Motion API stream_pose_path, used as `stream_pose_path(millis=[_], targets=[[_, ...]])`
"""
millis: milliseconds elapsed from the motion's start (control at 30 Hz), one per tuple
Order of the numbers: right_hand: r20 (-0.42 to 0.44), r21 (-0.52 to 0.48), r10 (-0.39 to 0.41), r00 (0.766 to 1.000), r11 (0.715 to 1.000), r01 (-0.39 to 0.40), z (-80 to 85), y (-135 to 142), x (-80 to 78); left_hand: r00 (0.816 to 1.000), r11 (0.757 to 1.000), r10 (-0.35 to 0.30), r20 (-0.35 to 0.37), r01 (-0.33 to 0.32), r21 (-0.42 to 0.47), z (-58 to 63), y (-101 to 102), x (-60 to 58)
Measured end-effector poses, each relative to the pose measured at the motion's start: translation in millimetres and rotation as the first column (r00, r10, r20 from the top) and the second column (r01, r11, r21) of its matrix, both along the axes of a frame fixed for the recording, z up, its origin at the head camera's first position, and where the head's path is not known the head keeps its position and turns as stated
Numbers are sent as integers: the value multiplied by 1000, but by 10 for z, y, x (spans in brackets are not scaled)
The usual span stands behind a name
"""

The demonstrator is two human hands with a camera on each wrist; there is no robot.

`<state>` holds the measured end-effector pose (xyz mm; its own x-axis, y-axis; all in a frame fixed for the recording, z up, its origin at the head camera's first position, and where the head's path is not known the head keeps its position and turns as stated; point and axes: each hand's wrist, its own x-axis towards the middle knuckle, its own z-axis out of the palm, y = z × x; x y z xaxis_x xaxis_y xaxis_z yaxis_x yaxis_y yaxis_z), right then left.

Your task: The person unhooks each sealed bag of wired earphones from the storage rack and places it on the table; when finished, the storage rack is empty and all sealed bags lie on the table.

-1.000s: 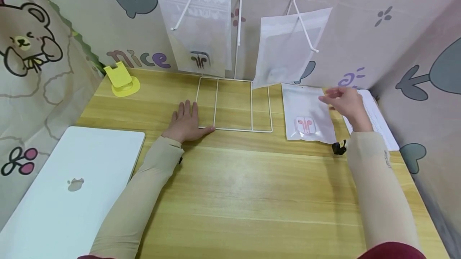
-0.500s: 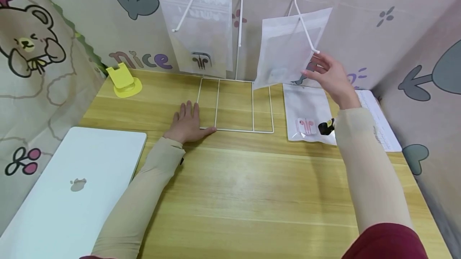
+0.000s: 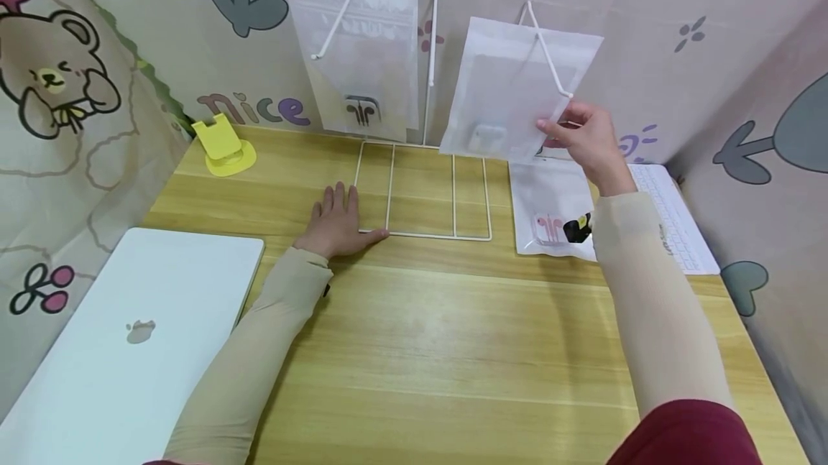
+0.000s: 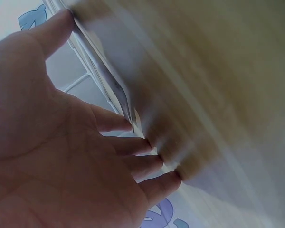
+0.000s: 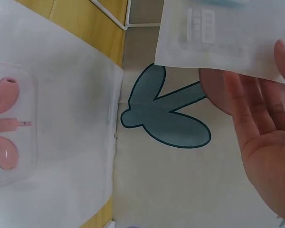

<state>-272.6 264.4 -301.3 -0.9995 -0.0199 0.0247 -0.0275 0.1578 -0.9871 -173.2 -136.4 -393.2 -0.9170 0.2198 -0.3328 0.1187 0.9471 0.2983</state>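
My right hand (image 3: 590, 141) pinches the right edge of a white zip bag (image 3: 507, 84), thumb in front and fingers behind. This bag hangs from the right hook of a white wire display rack (image 3: 427, 236); a small case shows faintly near its bottom. In the right wrist view, my right hand (image 5: 268, 147) is at the edge of the bag (image 5: 256, 42). My left hand (image 3: 333, 224) lies spread on the table, its thumb on the front bar of the rack's base. Another zip bag (image 3: 362, 34), with dark earphones (image 3: 359, 111) inside, hangs from the left hook.
A zip bag (image 3: 546, 188) with pink earphones (image 5: 7, 154) lies right of the rack, partly behind my right sleeve. Beyond it is a white keyboard (image 3: 673, 217). A closed laptop (image 3: 162, 271) lies at left, a yellow phone stand (image 3: 218, 138) at back left. The middle hook (image 3: 432, 41) holds nothing.
My right hand has moved up and left from above the bag on the table to the hanging bag and taken its edge. That bag has tilted and shifted slightly. My left hand has stayed put.
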Motion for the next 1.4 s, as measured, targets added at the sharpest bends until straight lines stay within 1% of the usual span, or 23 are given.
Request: stream_pose_path(millis=[100,200,300,500,633,733,833,1000,1133,1233,1300,1400], targets=[[-27,-46,-3,1000,999,2,-2,11,15,1000,1000,0,0,0,1,-15,2,3],[-41,-50,-5,999,999,3,17,14,37,1000,1000,-4,-2,4,-1,-21,-1,0],[-50,-29,-1,999,1000,0,45,8,66,1000,1000,-4,2,4,5,-16,-3,-5],[-103,34,19,995,999,-15,69,6,159,1000,1000,-3,14,3,11,-16,-6,-13],[-148,92,20,989,996,-6,118,18,274,1000,1000,-14,10,14,0,-16,-15,-15],[-190,134,22,981,991,4,175,20,395,1000,1000,-20,4,20,-5,-17,-23,-17],[-229,156,40,973,988,-4,219,21,521,1000,1000,-17,7,17,3,-17,-25,-15],[-268,199,69,961,980,-14,222,63,695,1000,1000,-17,8,17,3,-23,-26,-13],[-283,167,84,956,985,-37,215,114,834,1000,1000,-15,1,15,1,-25,-22,-13],[-295,101,103,950,992,-76,215,153,943,1000,1000,-11,-1,11,0,-22,-18,-8],[-312,97,113,943,991,-87,215,179,1014,1000,1000,-11,2,11,2,-16,-17,-6],[-337,40,130,933,992,-123,212,205,1101,1000,1000,-10,5,10,4,-9,-18,-1]])
